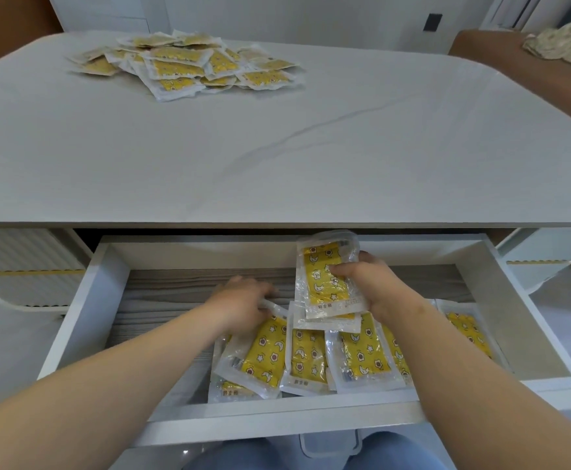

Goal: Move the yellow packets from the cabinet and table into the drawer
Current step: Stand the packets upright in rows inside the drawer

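A yellow packet (324, 276) stands upright over the open drawer (84, 300), gripped by the right hand (368, 286) with curled fingers. The left hand (243, 307) pinches the top edge of a tilted packet (263, 357) among others lying there; a packet pile (189, 62) sits far left on the desk (277, 147).

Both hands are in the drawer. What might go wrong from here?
The held packets, pinched upright in the right hand, may slip and scatter. The loose packets overlap near the front of the drawer and could snag when it closes. The pile on the table lies far back, a long reach.
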